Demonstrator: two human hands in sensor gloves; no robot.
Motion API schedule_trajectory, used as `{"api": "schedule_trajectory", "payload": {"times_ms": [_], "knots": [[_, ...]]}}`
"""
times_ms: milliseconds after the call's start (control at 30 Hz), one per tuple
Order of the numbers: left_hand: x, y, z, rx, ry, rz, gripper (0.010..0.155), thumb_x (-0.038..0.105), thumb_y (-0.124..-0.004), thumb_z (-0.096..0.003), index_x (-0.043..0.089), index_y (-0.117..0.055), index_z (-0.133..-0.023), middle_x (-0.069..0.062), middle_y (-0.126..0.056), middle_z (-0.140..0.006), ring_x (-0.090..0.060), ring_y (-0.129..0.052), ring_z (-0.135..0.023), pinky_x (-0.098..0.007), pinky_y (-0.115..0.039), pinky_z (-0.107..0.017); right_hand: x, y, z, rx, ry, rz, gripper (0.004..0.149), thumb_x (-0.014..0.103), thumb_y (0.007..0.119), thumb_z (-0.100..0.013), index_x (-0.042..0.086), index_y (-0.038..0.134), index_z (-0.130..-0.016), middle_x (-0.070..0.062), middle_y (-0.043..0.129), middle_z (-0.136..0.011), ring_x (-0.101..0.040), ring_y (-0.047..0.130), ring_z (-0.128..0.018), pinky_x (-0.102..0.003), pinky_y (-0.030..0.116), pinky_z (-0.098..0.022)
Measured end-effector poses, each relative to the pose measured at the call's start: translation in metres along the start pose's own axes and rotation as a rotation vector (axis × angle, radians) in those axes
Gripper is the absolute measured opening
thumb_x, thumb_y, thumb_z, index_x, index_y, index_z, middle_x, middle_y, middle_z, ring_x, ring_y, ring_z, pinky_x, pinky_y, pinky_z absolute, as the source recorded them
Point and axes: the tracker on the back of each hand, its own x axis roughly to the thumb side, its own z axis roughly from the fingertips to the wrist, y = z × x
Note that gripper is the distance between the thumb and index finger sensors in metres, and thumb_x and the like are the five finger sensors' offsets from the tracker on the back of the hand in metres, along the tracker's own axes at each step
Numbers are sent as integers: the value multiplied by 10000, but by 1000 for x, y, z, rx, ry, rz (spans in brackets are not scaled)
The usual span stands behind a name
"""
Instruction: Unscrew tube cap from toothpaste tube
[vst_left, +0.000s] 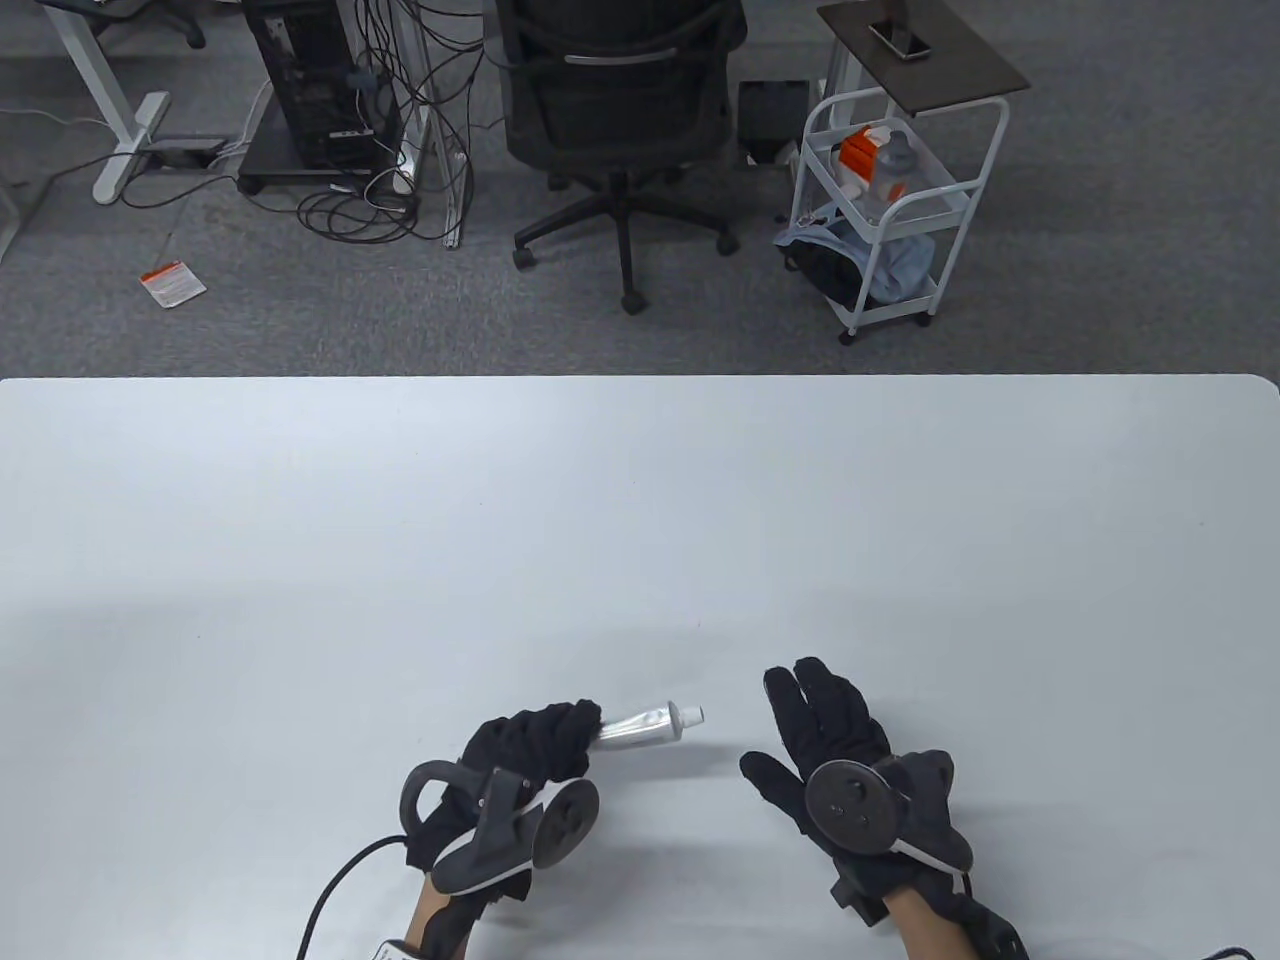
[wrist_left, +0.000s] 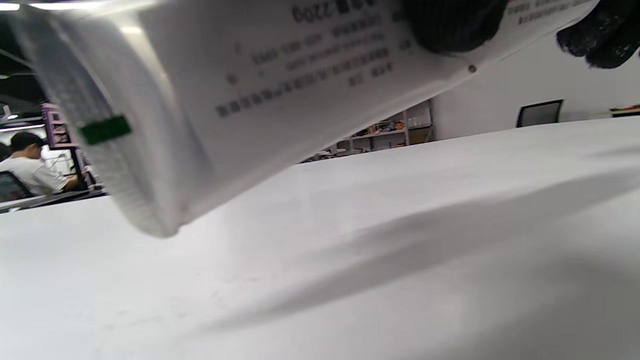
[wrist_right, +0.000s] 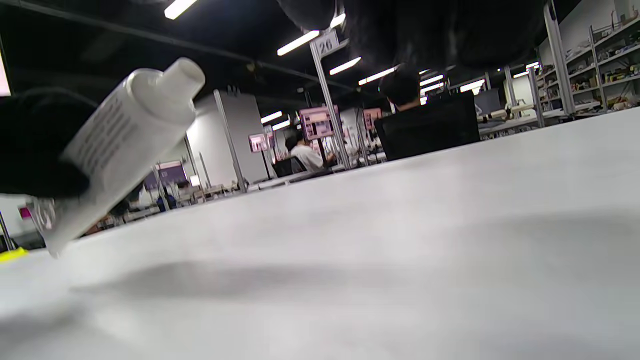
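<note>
Table view showed a small silvery-white soft toothpaste tube (vst_left: 645, 723) gripped at its body by the left hand (vst_left: 520, 765), above the pale bench (vst_left: 640, 500). Its short white screw cap (vst_left: 691, 714) pointed toward the spread, empty right hand (vst_left: 835, 755). Light, squashable handling was judged likely; the cap should be pinched. Printed text was blurred; "220g" seemed legible.

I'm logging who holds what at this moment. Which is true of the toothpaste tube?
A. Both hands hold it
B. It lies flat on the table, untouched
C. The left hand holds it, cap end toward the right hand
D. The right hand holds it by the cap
C: the left hand grips the toothpaste tube off the table, its tube cap pointing at the right hand, which is open and apart from it.
</note>
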Motion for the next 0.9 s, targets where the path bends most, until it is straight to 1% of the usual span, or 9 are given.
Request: {"api": "schedule_trajectory", "payload": {"times_ms": [33, 67, 200, 300, 433, 600, 667, 733, 900], "knots": [[3, 0, 4, 29, -16, -29, 485, 345, -686, -587, 401, -493, -1028, 25, -690, -1112, -202, -798, -1041, -467, -777, -727, 1, 2, 0, -7, 3, -31, 754, 527, 464, -566, 1, 406, -1103, -306, 697, -990, -514, 769, -814, -598, 712, -541], [5, 0, 7, 49, -25, -54, 487, 344, -686, -585, 396, -493, -1029, 21, -690, -1109, -203, -798, -1038, -470, -778, -725, 3, 6, -1, 11, 29, -61, 736, 518, 452, -573, -15, 463, -1081, -287, 758, -924, -484, 827, -736, -567, 744, -491], [3, 3, 16, 97, -25, -53, 490, 337, -682, -584, 387, -487, -1031, 10, -682, -1108, -204, -790, -1036, -481, -769, -725, 3, 13, -3, 31, 61, -97, 669, 493, 447, -587, -19, 628, -977, -209, 883, -736, -386, 927, -539, -492, 799, -358], [1, 6, 20, 130, -23, -45, 489, 332, -679, -586, 381, -485, -1033, 3, -678, -1109, -206, -788, -1036, -487, -765, -725, 2, 17, -4, 62, 65, -149, 597, 472, 496, -594, 13, 702, -915, -155, 921, -653, -335, 951, -468, -460, 813, -311], [2, 7, 22, 152, -30, -69, 490, 332, -681, -585, 384, -486, -1032, 8, -675, -1111, -201, -782, -1040, -486, -760, -732, 3, 21, -5, 65, 56, -311, 565, 467, 524, -590, 31, 739, -876, -137, 936, -607, -318, 960, -427, -450, 818, -283], [3, 6, 22, 163, -25, -67, 489, 332, -679, -586, 383, -484, -1032, 8, -680, -1111, -204, -788, -1039, -480, -770, -727, 0, 23, -5, 71, 58, -420, 546, 454, 521, -594, 35, 739, -869, -125, 936, -596, -304, 961, -415, -441, 819, -274], [3, 6, 22, 159, -27, -62, 490, 332, -682, -585, 381, -489, -1032, 5, -682, -1109, -206, -791, -1035, -482, -767, -725, -2, 21, -5, 36, 76, -514, 567, 459, 503, -592, 25, 743, -867, -133, 937, -591, -312, 960, -410, -445, 817, -270], [5, 6, 22, 164, -33, -85, 489, 333, -682, -584, 386, -489, -1031, 12, -681, -1111, -202, -788, -1039, -481, -766, -730, -4, 20, -5, 55, 89, -615, 575, 461, 531, -587, 5, 753, -860, -151, 939, -581, -329, 955, -401, -460, 808, -263], [6, 6, 22, 159, -41, -82, 490, 332, -684, -584, 388, -490, -1030, 16, -681, -1112, -197, -784, -1044, -484, -760, -735, -2, 18, -5, 77, 88, -525, 525, 451, 587, -581, 27, 766, -834, -123, 942, -551, -308, 959, -376, -446, 811, -248]]}}
